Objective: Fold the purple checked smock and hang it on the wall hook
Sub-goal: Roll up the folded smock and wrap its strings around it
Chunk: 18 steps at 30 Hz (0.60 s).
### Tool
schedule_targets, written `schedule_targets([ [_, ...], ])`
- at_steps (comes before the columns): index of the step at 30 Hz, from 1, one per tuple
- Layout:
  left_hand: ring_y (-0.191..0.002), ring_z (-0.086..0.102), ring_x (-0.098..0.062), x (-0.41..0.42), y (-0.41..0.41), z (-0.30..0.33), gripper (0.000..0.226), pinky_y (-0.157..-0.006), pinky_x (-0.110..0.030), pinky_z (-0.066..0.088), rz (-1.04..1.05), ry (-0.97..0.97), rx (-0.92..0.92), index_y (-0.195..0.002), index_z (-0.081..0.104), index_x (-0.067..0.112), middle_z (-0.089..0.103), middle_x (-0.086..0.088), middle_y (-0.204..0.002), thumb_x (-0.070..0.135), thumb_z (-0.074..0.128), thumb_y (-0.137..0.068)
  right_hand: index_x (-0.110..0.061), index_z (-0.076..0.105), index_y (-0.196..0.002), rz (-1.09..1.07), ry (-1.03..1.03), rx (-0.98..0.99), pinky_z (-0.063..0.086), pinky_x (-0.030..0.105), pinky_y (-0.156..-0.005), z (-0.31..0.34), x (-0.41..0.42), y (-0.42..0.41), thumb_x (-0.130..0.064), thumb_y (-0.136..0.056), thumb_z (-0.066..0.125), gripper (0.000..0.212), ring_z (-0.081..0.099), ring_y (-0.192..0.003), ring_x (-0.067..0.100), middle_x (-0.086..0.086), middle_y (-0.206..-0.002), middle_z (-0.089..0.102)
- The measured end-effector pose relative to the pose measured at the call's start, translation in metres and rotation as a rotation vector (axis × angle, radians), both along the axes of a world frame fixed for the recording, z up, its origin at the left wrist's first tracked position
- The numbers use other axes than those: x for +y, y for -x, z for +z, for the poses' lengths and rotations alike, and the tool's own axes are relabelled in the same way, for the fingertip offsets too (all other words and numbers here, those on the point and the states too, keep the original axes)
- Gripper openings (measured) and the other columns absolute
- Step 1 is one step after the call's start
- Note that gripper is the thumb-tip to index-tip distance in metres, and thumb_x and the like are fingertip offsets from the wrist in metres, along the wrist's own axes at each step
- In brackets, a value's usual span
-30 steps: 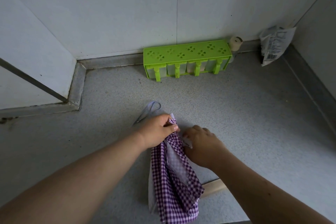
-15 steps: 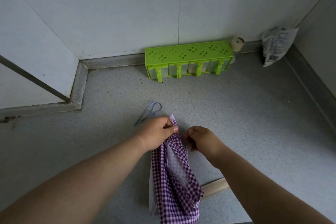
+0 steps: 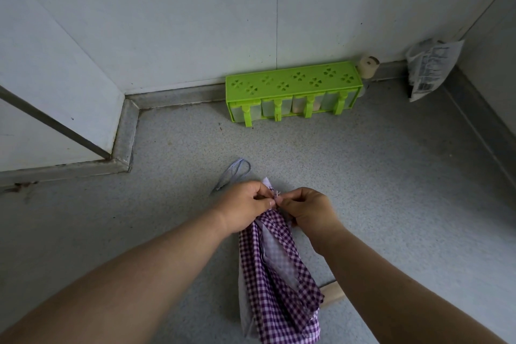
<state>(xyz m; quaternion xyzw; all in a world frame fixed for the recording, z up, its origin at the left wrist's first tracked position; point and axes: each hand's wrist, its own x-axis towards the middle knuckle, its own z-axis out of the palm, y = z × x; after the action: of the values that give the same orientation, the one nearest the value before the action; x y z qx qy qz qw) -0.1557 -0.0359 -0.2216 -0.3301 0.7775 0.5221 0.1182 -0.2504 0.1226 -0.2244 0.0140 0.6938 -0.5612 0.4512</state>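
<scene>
Both hands meet at the top of the smock (image 3: pixel 275 265), which hangs gathered in a narrow bundle above the middle of the bench (image 3: pixel 391 190). The left hand (image 3: pixel 245 205) grips the bunched top, and the right hand (image 3: pixel 305 208) pinches a frayed bit beside it. A pale loop (image 3: pixel 236 172) sticks out behind the left hand. The folding looks nearly done; I judge the next move calls for freeing that loop and lifting the bundle to the hook. No hook is in view. The smock's lower end is cut off by the frame edge.
</scene>
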Motion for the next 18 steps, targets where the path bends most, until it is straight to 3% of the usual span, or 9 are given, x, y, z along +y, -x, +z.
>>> schedule_targets([
  [3,-0.094,0.075,-0.006,0.001,0.002,0.002,0.005,-0.096,-0.031,0.058,0.047,-0.024,0.012,-0.091,0.077,0.028,0.080,0.009,-0.097,0.025,0.081,-0.093,-0.013,0.079,-0.089,-0.018,-0.033,0.063,0.061,0.036,-0.075,-0.003,-0.004,-0.004,-0.020,-0.089,0.080,0.007,0.070,-0.072,0.017,0.006,-0.083,0.079],
  [7,-0.090,0.076,-0.009,0.004,0.004,0.002,0.009,-0.094,-0.036,0.060,0.061,-0.011,0.003,-0.087,0.077,0.030,0.080,0.009,-0.092,0.025,0.084,-0.090,-0.021,0.081,-0.088,0.038,-0.048,0.155,0.057,0.029,-0.070,-0.003,-0.001,-0.006,-0.020,-0.097,0.069,0.014,0.071,-0.076,0.016,0.004,-0.083,0.078],
  [9,-0.088,0.076,-0.010,0.006,0.006,0.004,0.008,-0.092,-0.037,0.060,0.073,-0.015,0.015,-0.088,0.076,0.029,0.080,0.008,-0.090,0.028,0.084,-0.090,-0.021,0.081,-0.087,0.108,-0.035,0.201,0.052,0.034,-0.069,0.000,0.001,-0.006,-0.027,-0.096,0.066,0.018,0.066,-0.073,0.016,0.012,-0.087,0.077],
  [14,-0.082,0.069,0.000,0.012,0.006,0.010,0.012,-0.064,-0.007,0.046,-0.025,0.154,-0.019,-0.096,0.070,0.027,0.076,0.009,-0.093,0.033,0.080,-0.094,-0.027,0.080,-0.092,0.158,-0.069,0.307,0.061,0.030,-0.075,0.002,0.000,-0.006,-0.028,-0.097,0.070,0.011,0.074,-0.079,0.010,-0.009,-0.084,0.078],
  [16,-0.082,0.070,-0.002,0.010,0.006,0.008,0.015,-0.064,-0.005,0.045,-0.024,0.102,-0.012,-0.097,0.068,0.023,0.078,0.005,-0.096,0.026,0.082,-0.092,-0.030,0.077,-0.095,0.102,-0.043,0.300,0.062,0.027,-0.079,0.000,-0.001,-0.007,-0.022,-0.098,0.069,0.012,0.074,-0.083,0.003,-0.015,-0.088,0.078],
  [18,-0.082,0.070,-0.003,0.007,0.007,0.009,0.019,-0.072,-0.012,0.049,-0.028,0.032,-0.010,-0.098,0.065,0.022,0.078,0.002,-0.098,0.019,0.082,-0.092,-0.032,0.074,-0.098,0.069,-0.036,0.324,0.061,0.023,-0.079,-0.002,-0.001,-0.008,-0.020,-0.098,0.069,0.013,0.073,-0.085,0.000,-0.018,-0.090,0.077],
])
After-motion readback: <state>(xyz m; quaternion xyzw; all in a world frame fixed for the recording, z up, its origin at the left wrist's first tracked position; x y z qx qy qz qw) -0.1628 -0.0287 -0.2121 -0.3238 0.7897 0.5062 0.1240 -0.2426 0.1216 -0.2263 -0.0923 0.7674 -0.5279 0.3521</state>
